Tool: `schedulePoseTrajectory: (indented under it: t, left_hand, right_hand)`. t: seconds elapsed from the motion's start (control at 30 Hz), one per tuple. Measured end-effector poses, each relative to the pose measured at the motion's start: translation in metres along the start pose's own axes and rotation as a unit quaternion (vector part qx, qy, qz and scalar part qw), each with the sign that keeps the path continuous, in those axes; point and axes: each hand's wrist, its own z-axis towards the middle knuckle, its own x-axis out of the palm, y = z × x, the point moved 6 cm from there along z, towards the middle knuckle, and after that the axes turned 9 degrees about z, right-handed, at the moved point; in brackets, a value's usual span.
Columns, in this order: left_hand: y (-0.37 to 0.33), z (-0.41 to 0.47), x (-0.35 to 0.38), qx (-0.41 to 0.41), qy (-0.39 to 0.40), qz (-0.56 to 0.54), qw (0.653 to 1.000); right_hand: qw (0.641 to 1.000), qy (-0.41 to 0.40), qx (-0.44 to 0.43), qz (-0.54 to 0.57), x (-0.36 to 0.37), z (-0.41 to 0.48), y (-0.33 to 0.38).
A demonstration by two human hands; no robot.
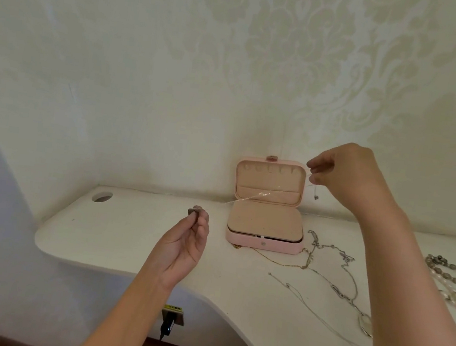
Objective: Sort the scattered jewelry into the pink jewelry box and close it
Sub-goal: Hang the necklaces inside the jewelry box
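The pink jewelry box stands open on the white table by the wall, its lid upright and the beige insert showing. A thin silver chain stretches in the air in front of the lid. My right hand pinches one end of it up at the box's right, with a small clasp dangling below the fingers. My left hand pinches the other end, left of the box and lower. Several more chains lie tangled on the table right of the box, one with an oval pendant.
Beaded bracelets and other pieces lie at the table's far right edge of view. A round cable hole is at the table's back left corner. A plug and socket sit below the curved front edge. Patterned wall is behind.
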Motion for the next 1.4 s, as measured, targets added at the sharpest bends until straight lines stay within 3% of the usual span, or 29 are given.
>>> schedulePoseTrajectory:
  t: [0.2, 0.3, 0.43, 0.57, 0.73, 0.93, 1.03, 1.27, 1.4]
  left_hand:
    - [0.007, 0.002, 0.002, -0.01, -0.005, 0.076, 0.997]
    - [0.007, 0.003, 0.002, -0.018, -0.011, 0.232, 0.972]
    - [0.009, 0.002, -0.001, -0.012, -0.018, 0.452, 0.892]
    - [0.013, 0.005, -0.003, -0.002, -0.023, 0.55, 0.835]
    - [0.028, 0.012, 0.001, -0.023, -0.007, 0.587, 0.81]
    - [0.035, 0.021, 0.008, -0.05, 0.016, 0.601, 0.797]
    - [0.021, 0.033, 0.014, -0.023, -0.005, 0.603, 0.797]
    - [-0.026, 0.1, 0.004, 0.06, -0.189, 0.557, 0.807]
    - [-0.026, 0.134, -0.004, 0.006, -0.165, 0.601, 0.782]
  right_hand:
    - [0.998, -0.048, -0.027, 0.023, -0.01, -0.002, 0.004]
    - [0.992, -0.059, -0.016, 0.112, -0.017, -0.002, -0.002]
    - [0.976, 0.073, 0.036, 0.204, -0.019, -0.004, -0.008]
    - [0.953, 0.202, 0.047, 0.222, -0.022, -0.014, -0.006]
    - [0.912, 0.189, 0.007, 0.364, -0.013, -0.016, 0.017]
    - [0.909, 0.147, -0.007, 0.39, -0.001, -0.016, 0.031]
    - [0.922, 0.105, -0.027, 0.371, -0.01, -0.014, 0.031]
    - [0.966, 0.01, -0.055, 0.251, -0.033, -0.008, 0.016]
    - [0.973, -0.004, -0.065, 0.223, -0.045, -0.006, 0.009]
